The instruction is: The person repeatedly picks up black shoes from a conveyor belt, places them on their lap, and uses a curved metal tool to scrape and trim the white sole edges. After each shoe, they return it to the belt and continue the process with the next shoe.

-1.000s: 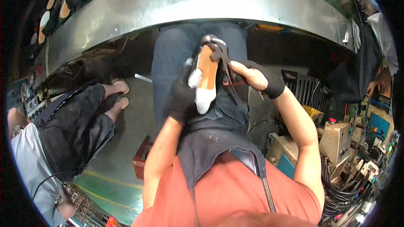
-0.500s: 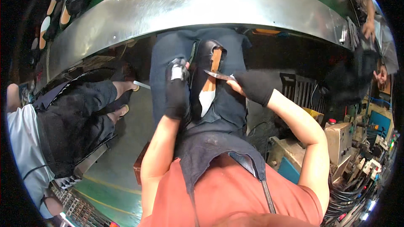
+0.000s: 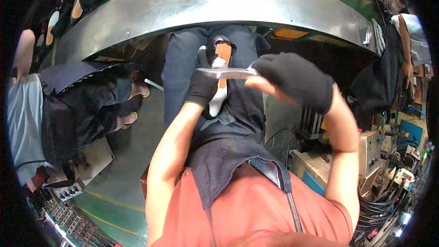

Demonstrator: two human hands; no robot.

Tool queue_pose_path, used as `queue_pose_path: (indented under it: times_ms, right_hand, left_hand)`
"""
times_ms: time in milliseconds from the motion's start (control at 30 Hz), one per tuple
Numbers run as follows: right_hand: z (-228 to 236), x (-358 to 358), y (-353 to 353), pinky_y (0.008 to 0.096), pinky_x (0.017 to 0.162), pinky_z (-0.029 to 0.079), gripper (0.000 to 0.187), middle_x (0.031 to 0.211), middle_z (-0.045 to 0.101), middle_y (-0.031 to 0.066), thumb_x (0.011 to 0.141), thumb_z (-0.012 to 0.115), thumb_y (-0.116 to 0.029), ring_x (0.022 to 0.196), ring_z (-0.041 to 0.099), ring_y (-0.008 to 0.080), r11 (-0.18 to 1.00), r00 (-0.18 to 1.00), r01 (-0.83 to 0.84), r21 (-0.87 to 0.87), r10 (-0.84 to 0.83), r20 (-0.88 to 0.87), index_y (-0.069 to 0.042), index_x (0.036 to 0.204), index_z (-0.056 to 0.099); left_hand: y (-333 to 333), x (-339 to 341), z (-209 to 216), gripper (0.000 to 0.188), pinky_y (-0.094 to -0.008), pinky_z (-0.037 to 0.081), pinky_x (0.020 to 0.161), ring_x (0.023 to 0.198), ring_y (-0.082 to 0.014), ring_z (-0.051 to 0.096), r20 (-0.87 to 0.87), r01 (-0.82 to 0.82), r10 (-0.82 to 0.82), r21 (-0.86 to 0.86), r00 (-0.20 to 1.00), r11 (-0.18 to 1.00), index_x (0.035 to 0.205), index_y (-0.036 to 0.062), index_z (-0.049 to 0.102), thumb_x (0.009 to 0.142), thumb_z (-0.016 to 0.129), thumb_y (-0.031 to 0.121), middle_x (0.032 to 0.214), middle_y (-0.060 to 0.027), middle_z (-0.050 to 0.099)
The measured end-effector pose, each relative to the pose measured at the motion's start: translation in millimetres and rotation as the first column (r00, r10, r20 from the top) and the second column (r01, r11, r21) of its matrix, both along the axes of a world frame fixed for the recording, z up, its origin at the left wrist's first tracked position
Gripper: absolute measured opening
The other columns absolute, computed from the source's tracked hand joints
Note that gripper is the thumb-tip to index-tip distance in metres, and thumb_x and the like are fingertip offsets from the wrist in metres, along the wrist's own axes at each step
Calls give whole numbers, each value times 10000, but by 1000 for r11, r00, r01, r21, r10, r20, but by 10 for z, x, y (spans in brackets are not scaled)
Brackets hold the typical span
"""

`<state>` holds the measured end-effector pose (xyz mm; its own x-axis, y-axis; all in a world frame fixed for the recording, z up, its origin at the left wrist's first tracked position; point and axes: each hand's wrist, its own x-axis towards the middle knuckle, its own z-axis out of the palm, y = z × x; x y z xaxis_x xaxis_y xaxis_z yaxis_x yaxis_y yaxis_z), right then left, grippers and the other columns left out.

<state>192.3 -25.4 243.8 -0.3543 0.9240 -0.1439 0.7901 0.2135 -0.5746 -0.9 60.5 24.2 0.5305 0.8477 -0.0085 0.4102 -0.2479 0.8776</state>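
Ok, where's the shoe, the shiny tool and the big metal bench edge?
Shoe [image 3: 222, 83]: head view, on its tan insole.
Shiny tool [image 3: 227, 73]: head view, midway along its metal length.
Metal bench edge [image 3: 219, 1]: head view, on its bare middle.

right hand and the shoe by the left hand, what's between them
In the head view, a metal tool reaches from the right hand across over the shoe; whether it touches the shoe is unclear.
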Motion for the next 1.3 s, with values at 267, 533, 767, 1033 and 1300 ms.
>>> queue_pose_path:
  times_ms: [267, 533, 767, 1033, 1300]
  right_hand:
    - [-1398, -190, -752, 335, 616, 431, 402, 721, 582, 118, 990, 467, -389, 656, 528, 196, 898, 905, 161, -410, -300, -302, -16, 946, 611]
    - [-1185, -314, -569, 345, 602, 437, 343, 708, 586, 68, 976, 510, -361, 641, 539, 157, 902, 984, 147, -405, -176, -34, -40, 957, 629]
    - [-1270, 139, -628, 364, 654, 468, 369, 769, 629, 151, 970, 506, -359, 684, 600, 243, 892, 986, 88, -443, -141, -89, -13, 943, 629]
    - [-671, -255, -226, 434, 696, 478, 335, 852, 613, 222, 954, 505, -340, 775, 613, 370, 996, 910, 93, 7, -82, -407, -23, 949, 614]
    - [-1273, -119, -760, 392, 687, 467, 302, 811, 620, 181, 974, 501, -292, 735, 604, 307, 816, 933, 173, -552, -316, -174, -16, 937, 619]
  left_hand:
    - [-821, -844, -26, 655, -289, 301, 1049, 1240, -187, 398, 349, 277, -116, -457, 930, 845, 1439, 15, 270, 939, 572, 311, 1356, -93, 414]
    - [-636, -535, -255, 438, -285, 465, 817, 920, -128, 579, 363, 197, 307, -867, 880, 458, 1180, 54, 552, 1028, 347, 410, 1004, -29, 621]
    - [-649, -282, 28, 407, -427, 476, 662, 812, -396, 627, -60, -131, 120, -246, 991, 960, 1102, -32, 532, 930, 570, 335, 877, -266, 623]
    - [-473, -571, 56, 479, -397, 472, 816, 940, -344, 611, -61, 181, -203, -259, 977, 949, 1183, -5, 523, 843, 671, 297, 1016, -214, 623]
    - [-849, -784, -260, 347, -327, 448, 908, 928, -227, 584, 164, -19, 95, -414, 982, 910, 1189, 7, 497, 992, 482, 292, 1028, -111, 602]
